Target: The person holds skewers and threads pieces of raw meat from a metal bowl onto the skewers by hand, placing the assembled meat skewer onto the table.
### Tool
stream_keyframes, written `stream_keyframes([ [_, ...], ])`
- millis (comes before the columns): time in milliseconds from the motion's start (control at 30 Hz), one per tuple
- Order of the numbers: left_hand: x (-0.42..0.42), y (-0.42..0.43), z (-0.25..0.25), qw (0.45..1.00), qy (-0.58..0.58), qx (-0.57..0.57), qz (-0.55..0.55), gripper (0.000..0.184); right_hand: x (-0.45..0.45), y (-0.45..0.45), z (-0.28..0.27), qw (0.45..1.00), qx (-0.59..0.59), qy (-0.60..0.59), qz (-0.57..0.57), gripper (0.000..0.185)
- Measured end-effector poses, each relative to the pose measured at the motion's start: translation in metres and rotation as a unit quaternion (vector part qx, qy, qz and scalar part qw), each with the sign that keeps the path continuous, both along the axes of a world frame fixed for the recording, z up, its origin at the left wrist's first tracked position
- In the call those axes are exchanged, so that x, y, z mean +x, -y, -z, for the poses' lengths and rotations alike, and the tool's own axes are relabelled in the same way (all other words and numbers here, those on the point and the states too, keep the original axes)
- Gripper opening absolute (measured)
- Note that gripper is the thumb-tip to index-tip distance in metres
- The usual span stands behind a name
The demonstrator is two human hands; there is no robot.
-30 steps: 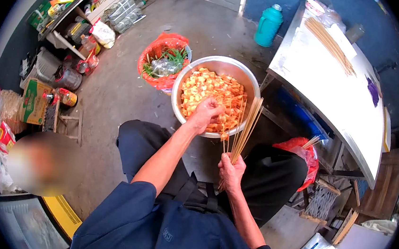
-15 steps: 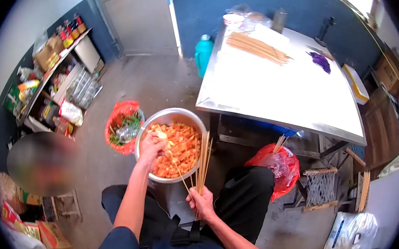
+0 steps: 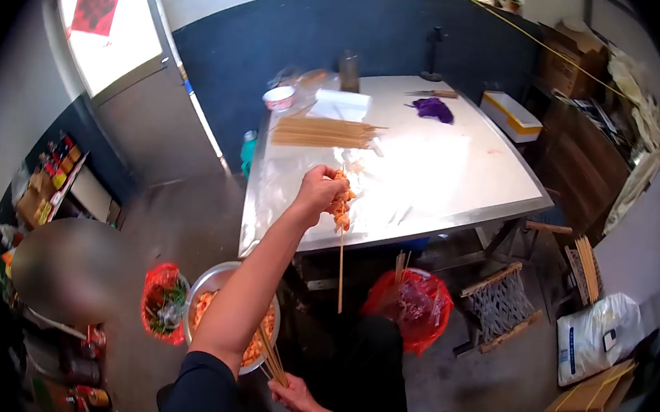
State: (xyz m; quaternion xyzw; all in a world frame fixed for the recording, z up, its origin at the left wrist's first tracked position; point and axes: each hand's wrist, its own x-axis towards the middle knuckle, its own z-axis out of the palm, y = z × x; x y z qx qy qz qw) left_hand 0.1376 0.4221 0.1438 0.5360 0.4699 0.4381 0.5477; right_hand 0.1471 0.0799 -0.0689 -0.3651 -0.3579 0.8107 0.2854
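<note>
My left hand (image 3: 321,190) is closed on the top end of a meat skewer (image 3: 342,207), above the near part of the white table. Orange-red pieces sit on its upper part, and the bare stick hangs down past the table edge. Low in the view, my right hand (image 3: 294,396) grips a bundle of bare bamboo sticks (image 3: 274,358), which lean over the side of a metal bowl (image 3: 218,273). Orange-red meat pieces (image 3: 253,350) fill the bowl, partly hidden behind my left arm.
On the table (image 3: 474,175) lie a pile of bamboo sticks (image 3: 324,133), a purple cloth (image 3: 434,110), a knife (image 3: 436,94) and a paper tub (image 3: 280,98). Red bags (image 3: 159,279) flank the bowl, the right bag (image 3: 422,336) holding sticks. A woven stool (image 3: 500,303) stands right.
My left hand has left the bowl and reached forward over the table with a loaded skewer. My right hand still holds the stick bundle. The view has tilted up and shifted right.
</note>
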Motion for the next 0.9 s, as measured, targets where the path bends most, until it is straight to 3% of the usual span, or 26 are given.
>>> stream_keyframes([
  [200, 0.058, -0.065, 0.017, 0.992, -0.125, -0.003, -0.023, 0.027, 0.012, -0.012, -0.013, 0.993, -0.110, -0.030, 0.003, 0.025],
  [267, 0.067, -0.077, 0.021, 0.992, -0.122, -0.024, 0.003, 0.027, 0.011, -0.010, -0.003, 0.995, -0.094, -0.038, 0.003, 0.025],
  [333, 0.074, -0.084, 0.025, 0.986, -0.165, -0.018, -0.001, 0.033, 0.009, -0.011, 0.003, 0.998, -0.055, 0.006, -0.032, 0.026],
  [367, 0.074, -0.083, 0.029, 0.989, -0.148, -0.010, -0.006, 0.044, 0.010, -0.012, 0.003, 0.998, -0.057, 0.004, -0.032, 0.026],
  [467, 0.069, -0.062, 0.019, 0.991, -0.119, 0.051, -0.014, 0.054, 0.006, -0.008, 0.003, 0.997, -0.053, -0.006, -0.055, 0.024],
  [600, 0.027, -0.018, 0.004, 0.993, -0.037, 0.113, -0.022, 0.048, -0.006, -0.005, 0.039, 0.994, -0.089, -0.046, -0.045, 0.026],
  [800, -0.105, 0.092, 0.014, 0.969, -0.023, 0.191, -0.157, 0.018, -0.001, -0.003, 0.034, 0.983, 0.114, 0.137, 0.043, 0.031],
  [833, -0.136, 0.109, 0.028, 0.964, -0.039, 0.181, -0.192, 0.018, 0.001, -0.006, 0.027, 0.987, 0.077, 0.135, 0.048, 0.029],
  [900, -0.193, 0.148, 0.061, 0.945, -0.087, 0.163, -0.270, 0.017, 0.001, -0.007, 0.039, 0.967, 0.169, 0.177, 0.077, 0.024],
])
